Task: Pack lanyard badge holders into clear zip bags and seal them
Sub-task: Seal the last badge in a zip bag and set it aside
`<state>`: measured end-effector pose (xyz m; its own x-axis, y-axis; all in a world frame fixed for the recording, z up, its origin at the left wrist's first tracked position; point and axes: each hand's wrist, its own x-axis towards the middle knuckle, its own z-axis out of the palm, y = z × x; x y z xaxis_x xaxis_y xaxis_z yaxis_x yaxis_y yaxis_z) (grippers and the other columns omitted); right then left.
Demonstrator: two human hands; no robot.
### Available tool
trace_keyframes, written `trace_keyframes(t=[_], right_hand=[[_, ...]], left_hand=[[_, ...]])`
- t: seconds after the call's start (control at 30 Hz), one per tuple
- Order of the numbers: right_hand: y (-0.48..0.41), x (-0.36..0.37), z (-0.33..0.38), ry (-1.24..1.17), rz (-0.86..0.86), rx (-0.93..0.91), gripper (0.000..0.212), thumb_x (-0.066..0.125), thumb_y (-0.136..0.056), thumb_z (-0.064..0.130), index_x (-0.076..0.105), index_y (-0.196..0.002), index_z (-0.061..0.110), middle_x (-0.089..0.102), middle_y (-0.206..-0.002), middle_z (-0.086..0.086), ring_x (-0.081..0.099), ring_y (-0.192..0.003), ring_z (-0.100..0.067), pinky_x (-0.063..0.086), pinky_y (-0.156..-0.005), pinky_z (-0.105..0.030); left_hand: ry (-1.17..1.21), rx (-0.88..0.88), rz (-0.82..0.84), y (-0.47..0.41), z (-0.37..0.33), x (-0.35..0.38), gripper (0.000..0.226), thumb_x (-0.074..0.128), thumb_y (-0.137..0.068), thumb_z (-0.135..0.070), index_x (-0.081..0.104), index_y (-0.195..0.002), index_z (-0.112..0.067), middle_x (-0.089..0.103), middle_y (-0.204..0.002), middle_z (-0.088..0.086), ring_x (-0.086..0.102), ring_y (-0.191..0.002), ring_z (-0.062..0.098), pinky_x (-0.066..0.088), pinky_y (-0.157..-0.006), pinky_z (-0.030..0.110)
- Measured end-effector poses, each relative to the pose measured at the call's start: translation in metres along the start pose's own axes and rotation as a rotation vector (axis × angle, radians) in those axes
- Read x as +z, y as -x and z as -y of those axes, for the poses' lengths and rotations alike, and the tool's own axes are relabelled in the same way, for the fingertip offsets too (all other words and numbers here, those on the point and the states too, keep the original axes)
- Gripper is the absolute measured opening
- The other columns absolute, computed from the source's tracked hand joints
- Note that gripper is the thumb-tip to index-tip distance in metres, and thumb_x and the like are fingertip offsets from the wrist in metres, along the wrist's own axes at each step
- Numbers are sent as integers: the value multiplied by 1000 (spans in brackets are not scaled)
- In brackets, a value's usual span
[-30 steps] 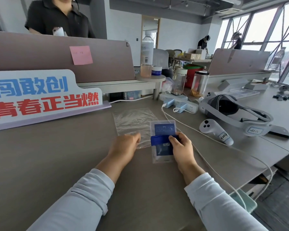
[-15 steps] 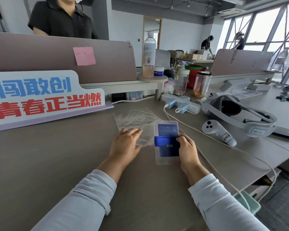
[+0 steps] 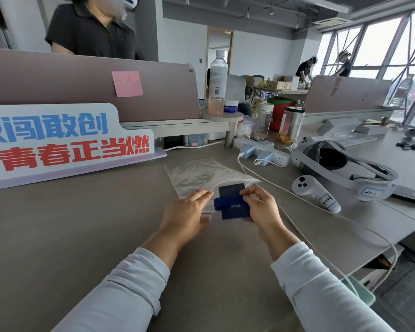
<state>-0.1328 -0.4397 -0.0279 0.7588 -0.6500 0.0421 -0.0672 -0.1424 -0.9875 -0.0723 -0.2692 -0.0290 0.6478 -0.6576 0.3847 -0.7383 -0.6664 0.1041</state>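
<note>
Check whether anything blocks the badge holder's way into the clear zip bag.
Nothing visible does. The badge holder, in the right hand, is at the open mouth of the zip bag, which the left hand holds.

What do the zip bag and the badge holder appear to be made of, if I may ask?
Zip bag: thin, clear, glossy plastic film, judging by its wrinkles and the desk showing through. Badge holder: probably clear soft plastic over a dark blue card; its wrapped strap looks like woven fabric.
</note>
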Motion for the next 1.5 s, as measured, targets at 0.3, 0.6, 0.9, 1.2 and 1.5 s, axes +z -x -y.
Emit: trace_keyframes(t=[0.3, 0.6, 0.9, 1.2, 1.5], right_hand=[[-11, 38, -3, 183, -56, -27, 26, 44, -87, 11, 68, -96, 10, 63, -79, -6, 58, -75, -28, 47, -72, -35], [-21, 61, -1, 480, 309, -58, 34, 43, -90, 3, 50, -59, 17, 49, -62, -2, 44, -60, -17, 34, -57, -23], [-19, 69, -6, 771, 378, -314, 30, 39, -95, 10, 62, -112, 0, 62, -117, -17, 57, -107, -32, 44, -90, -33], [-4, 43, -7, 981, 207, -521, 17, 52, -88, 25, 65, -90, 13, 68, -92, -5, 62, -87, -28, 47, -67, -30], [12, 45, -10, 851, 99, -1216, 38, 81, -56, 31, 69, -89, 18, 65, -87, 1, 48, -85, -15, 52, -65, -27]], left_hand=[[13, 60, 27, 14, 4, -3, 62, 47, -92, -26, 18, -146, -33, 20, -152, -18, 50, -120, 15, 42, -95, 28], [-7, 115, 28, 23, 18, -4, 60, 39, -93, -12, 22, -144, -37, 25, -151, -19, 45, -125, 12, 38, -97, 26], [33, -41, 64, 28, 41, -9, 67, 47, -90, -21, 14, -146, -38, 50, -138, -1, 59, -106, 29, 47, -85, 34], [285, -32, -233, 27, 52, 5, 10, 56, -74, -21, 65, -75, -17, 66, -79, -2, 64, -63, 21, 53, -55, 33], [381, 2, -259, 28, 53, 5, 8, 65, -77, -13, 69, -83, -13, 72, -82, 1, 67, -70, 17, 56, -64, 32]])
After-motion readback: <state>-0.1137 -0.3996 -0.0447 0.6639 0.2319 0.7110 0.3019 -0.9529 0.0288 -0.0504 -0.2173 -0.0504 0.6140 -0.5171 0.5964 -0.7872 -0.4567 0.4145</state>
